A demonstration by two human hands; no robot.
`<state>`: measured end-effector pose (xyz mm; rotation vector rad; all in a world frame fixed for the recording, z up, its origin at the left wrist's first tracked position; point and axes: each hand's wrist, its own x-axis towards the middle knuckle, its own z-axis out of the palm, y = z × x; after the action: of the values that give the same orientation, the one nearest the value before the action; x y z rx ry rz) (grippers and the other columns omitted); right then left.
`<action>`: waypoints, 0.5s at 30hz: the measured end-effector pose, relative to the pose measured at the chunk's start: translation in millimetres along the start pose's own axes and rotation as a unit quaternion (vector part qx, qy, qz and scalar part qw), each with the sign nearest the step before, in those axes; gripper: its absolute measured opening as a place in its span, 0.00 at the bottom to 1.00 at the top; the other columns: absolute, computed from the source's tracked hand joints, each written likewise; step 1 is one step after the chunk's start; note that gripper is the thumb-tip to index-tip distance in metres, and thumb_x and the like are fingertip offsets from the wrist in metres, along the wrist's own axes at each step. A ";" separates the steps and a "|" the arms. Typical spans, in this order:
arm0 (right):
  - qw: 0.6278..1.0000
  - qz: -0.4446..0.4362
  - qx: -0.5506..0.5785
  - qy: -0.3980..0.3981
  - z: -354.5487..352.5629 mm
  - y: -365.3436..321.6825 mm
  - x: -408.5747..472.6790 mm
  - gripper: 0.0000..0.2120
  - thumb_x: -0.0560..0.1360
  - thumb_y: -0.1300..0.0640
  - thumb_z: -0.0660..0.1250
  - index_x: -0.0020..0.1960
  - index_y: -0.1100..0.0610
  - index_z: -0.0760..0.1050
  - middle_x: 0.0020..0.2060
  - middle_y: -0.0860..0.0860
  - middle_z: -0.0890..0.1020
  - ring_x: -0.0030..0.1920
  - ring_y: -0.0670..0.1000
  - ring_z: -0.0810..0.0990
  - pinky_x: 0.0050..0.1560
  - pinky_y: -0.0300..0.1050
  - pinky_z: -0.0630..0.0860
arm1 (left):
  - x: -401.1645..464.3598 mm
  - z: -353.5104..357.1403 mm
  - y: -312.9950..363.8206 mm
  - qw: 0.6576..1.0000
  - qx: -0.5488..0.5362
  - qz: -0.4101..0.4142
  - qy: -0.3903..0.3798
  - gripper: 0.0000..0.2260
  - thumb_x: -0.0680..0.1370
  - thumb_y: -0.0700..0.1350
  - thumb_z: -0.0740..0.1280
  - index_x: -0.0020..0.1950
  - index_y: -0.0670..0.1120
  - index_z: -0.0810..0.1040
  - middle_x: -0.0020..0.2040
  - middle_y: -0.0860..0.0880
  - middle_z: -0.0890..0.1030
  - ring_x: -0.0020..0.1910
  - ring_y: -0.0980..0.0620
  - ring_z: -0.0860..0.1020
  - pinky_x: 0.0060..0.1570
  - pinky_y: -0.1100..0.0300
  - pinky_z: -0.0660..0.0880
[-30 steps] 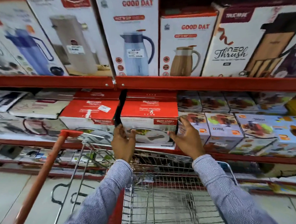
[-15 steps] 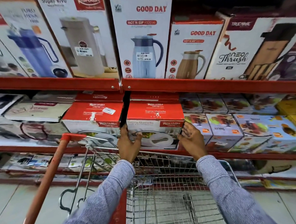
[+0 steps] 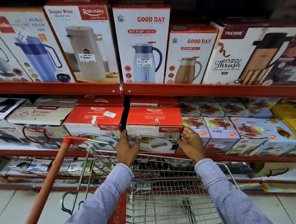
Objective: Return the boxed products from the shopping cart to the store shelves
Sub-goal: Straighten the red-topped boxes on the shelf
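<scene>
Since a moment ago the red-and-white Sigma Marbella casserole box [image 3: 154,128] has slid deeper onto the red metal middle shelf [image 3: 246,158], and both hands have followed it in. Just left of that box sits a matching casserole box with a price sticker [image 3: 94,121]. The left hand [image 3: 127,150] presses the box's left front corner, thumb across its face. The right hand [image 3: 190,144] clamps its right edge. Right of the box stand pale juicer cartons [image 3: 220,131]. Below it, the wire shopping cart [image 3: 163,195] stands.
</scene>
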<state>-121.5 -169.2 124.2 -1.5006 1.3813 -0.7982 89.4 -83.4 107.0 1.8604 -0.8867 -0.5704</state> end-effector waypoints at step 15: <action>0.964 -0.211 0.086 0.134 7.2 -179.9 33.3 0.22 0.73 0.63 0.67 0.66 0.59 0.74 0.57 0.52 0.82 0.55 0.48 0.80 0.49 0.25 0.75 | 66.3 -72.5 163.4 0.965 -0.049 0.201 0.162 0.17 0.75 0.46 0.71 0.63 0.43 0.79 0.52 0.46 0.85 0.47 0.51 0.82 0.53 0.64 0.76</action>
<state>-40.1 -209.1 283.3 -1.6123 1.1544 -1.3954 128.2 -139.0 285.3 1.5642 -0.9584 -0.0526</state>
